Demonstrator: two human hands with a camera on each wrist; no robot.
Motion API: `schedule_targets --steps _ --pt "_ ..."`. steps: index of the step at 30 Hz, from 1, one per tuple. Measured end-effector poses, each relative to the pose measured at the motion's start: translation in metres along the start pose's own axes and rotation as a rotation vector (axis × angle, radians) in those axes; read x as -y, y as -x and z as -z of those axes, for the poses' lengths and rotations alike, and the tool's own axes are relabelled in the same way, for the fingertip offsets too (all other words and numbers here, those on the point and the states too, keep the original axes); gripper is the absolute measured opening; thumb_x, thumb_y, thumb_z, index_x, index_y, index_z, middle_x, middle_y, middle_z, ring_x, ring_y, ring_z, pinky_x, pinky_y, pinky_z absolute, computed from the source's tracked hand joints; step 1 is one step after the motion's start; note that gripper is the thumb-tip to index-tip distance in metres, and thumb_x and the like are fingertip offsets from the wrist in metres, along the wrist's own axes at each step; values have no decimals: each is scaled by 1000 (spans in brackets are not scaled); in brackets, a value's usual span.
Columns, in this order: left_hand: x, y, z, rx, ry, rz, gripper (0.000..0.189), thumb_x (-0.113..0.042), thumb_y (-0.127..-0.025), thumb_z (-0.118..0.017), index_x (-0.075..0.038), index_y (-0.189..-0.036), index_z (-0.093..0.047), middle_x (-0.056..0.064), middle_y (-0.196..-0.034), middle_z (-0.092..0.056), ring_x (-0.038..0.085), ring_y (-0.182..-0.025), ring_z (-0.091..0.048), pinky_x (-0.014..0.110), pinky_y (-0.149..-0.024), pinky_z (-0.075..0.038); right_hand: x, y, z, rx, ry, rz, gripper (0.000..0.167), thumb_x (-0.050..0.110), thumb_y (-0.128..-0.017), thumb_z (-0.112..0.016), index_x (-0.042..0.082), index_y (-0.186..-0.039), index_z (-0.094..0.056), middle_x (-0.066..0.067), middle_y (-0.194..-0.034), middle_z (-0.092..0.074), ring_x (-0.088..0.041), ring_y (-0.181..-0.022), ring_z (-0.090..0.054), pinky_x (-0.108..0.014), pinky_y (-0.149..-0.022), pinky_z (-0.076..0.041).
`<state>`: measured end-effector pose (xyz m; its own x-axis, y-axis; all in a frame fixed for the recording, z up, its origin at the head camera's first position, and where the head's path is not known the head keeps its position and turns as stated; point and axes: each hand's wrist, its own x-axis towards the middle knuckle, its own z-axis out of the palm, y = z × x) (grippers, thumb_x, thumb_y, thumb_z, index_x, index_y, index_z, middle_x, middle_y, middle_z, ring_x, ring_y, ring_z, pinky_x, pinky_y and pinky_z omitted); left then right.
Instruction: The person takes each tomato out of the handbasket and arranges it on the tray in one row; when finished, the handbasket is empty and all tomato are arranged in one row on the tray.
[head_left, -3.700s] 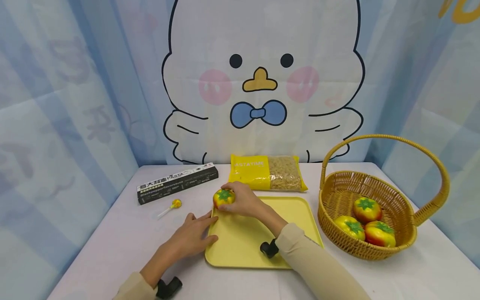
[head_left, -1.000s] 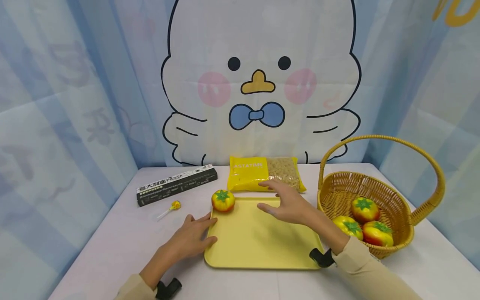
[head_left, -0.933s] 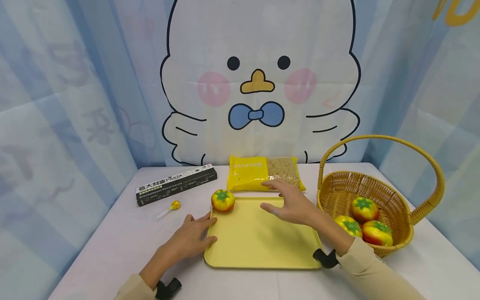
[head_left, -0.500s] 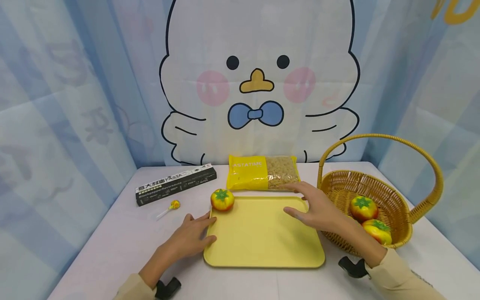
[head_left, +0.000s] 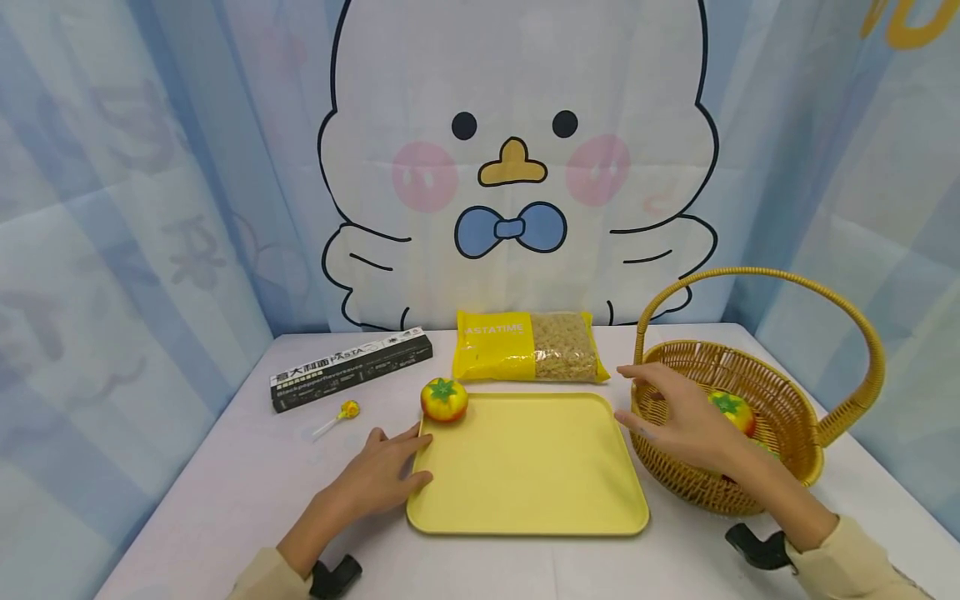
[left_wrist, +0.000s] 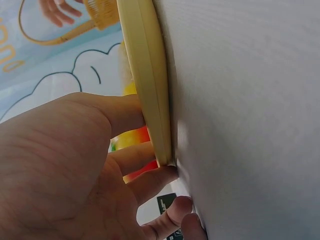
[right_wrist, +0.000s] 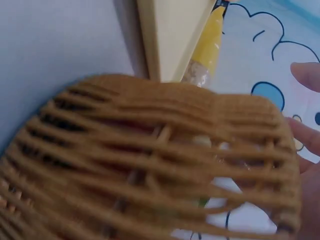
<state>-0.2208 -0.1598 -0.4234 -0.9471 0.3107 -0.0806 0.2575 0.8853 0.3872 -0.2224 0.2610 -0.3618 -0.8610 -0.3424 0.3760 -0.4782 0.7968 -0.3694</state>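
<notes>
My left hand point(head_left: 378, 477) rests at the left edge of a yellow tray point(head_left: 528, 467), thumb and fingers spread and touching its rim. In the left wrist view, the fingers lie against the tray's edge point(left_wrist: 145, 65). A yellow-red toy tomato point(head_left: 444, 402) with a green star top sits on the tray's far left corner. My right hand point(head_left: 686, 421) hovers over the near left side of a wicker basket point(head_left: 735, 358), thumb and fingers apart, holding nothing. It partly hides the toy tomatoes point(head_left: 733, 410) inside. The right wrist view is mostly filled by blurred wickerwork point(right_wrist: 150, 130).
Behind the tray lies a yellow pasta bag point(head_left: 495, 346). A dark pasta box point(head_left: 352, 371) lies at the back left, with a lollipop point(head_left: 349, 409) in front of it. The basket's tall handle point(head_left: 870, 358) arches up on the right.
My right hand has let go of the toy tomato on the tray's far left corner and moved right, across the tray to above the basket. My left hand has stayed at the tray's edge.
</notes>
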Motion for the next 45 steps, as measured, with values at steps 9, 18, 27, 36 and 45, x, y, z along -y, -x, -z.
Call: schedule_targets --steps 9,18,27,36,45 --pt "0 0 -1 6 4 12 59 -36 -97 -76 -14 -150 -61 8 -166 -49 23 -97 -42 37 -80 -35 -20 11 13 -38 73 9 58 26 -94 -82 3 -142 -61 -20 -138 -67 -38 -116 -67 -55 -91 -58" --pt "-1 0 0 9 3 14 59 -37 -97 -75 -15 -150 -61 8 -167 -48 23 -97 -43 38 -79 -35 -45 21 30 -51 116 -48 58 30 -94 -82 4 -142 -61 -24 -139 -65 -44 -117 -65 -63 -92 -56" --pt "0 0 0 14 -2 18 60 -37 -97 -75 -15 -151 -60 7 -167 -48 22 -97 -42 37 -78 -34 -74 28 39 -42 156 -98 59 30 -93 -82 1 -141 -61 -29 -136 -64 -48 -111 -66 -65 -89 -56" --pt "0 -1 -1 17 -6 26 60 -38 -98 -75 -17 -151 -60 6 -167 -48 23 -98 -42 37 -78 -35 -99 32 45 -25 173 -94 61 29 -91 -85 -2 -138 -62 -33 -135 -65 -51 -110 -66 -67 -88 -55" --pt "0 -1 -1 9 -8 23 60 -38 -97 -75 -17 -151 -60 6 -167 -48 23 -97 -42 37 -78 -34 -112 33 46 49 166 -129 61 29 -94 -81 -5 -140 -60 -36 -138 -62 -54 -117 -62 -71 -94 -51"
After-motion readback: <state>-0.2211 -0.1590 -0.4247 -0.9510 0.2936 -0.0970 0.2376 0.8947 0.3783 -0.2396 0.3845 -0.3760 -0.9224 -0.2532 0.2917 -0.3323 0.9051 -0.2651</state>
